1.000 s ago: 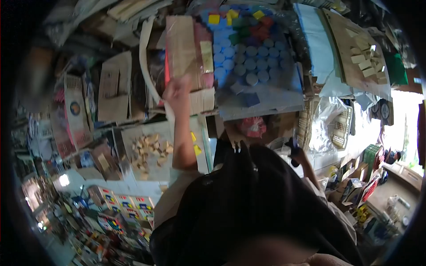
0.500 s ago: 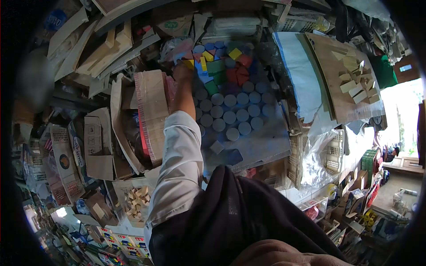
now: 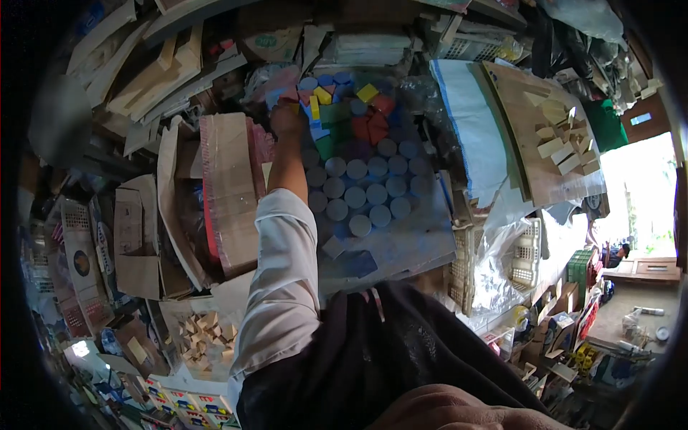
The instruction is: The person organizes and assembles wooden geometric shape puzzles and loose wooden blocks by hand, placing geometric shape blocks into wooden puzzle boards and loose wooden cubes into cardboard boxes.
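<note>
My left hand reaches to the far left part of a group of painted blocks, its white sleeve stretched behind it. It touches or hovers over a yellow block beside reddish triangles; the dim light and the back of the hand hide its fingers. Nearby lie an upright yellow block, green blocks, red wedges and blue round pieces. Several grey-blue discs lie in rows closer to me. My right hand cannot be made out.
The pieces lie on a dark, plastic-covered surface. A cardboard box stands close on the left of my arm. Bare wood blocks sit on a board at right, and more wood pieces lie at lower left. A plastic crate stands at right.
The whole view has shifted slightly, so most things appear further left. My left hand stays at the far left blocks and has moved slightly over the yellow block. No block has visibly changed place.
</note>
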`<control>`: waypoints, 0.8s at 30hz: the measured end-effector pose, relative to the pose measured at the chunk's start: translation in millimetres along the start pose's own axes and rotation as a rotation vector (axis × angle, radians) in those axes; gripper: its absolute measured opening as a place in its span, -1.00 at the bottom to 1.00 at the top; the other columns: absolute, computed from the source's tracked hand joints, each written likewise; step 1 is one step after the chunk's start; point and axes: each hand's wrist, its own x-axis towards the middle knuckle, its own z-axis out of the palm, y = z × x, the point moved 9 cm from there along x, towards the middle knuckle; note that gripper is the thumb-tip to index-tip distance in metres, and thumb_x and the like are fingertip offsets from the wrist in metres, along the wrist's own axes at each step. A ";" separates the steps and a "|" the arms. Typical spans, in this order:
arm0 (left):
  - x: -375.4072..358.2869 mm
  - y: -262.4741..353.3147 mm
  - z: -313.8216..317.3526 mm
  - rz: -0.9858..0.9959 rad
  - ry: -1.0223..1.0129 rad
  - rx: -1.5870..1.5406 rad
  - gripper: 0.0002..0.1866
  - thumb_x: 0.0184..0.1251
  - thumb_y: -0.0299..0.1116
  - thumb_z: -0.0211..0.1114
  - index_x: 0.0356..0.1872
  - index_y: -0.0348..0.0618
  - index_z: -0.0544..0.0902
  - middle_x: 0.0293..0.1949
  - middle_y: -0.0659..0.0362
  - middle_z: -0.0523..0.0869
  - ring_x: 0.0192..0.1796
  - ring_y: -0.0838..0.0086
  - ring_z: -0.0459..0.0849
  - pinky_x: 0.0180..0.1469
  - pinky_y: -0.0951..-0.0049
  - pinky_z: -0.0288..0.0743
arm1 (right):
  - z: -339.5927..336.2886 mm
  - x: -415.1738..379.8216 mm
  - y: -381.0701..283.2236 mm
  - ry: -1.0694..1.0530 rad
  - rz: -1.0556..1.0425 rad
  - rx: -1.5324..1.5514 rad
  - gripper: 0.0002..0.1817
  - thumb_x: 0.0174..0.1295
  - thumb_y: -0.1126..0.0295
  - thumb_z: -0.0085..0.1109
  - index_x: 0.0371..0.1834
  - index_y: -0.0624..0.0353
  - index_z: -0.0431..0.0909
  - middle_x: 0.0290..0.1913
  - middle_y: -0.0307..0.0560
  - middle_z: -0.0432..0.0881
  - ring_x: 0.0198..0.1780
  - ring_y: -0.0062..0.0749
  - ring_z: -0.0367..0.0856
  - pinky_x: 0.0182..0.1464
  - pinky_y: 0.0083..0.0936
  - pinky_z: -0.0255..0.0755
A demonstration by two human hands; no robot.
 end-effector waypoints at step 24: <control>-404.0 184.3 -244.2 0.492 -0.285 -1.058 0.10 -0.20 -0.56 0.42 0.32 -0.14 -0.22 -0.09 -0.06 0.56 -0.06 0.39 0.57 0.07 0.40 0.39 | -167.7 -42.0 -404.9 0.023 -1.158 0.808 -0.67 0.10 0.28 0.19 -0.11 0.22 0.52 -0.13 0.06 0.56 -0.15 -0.52 0.53 -0.11 -0.51 0.40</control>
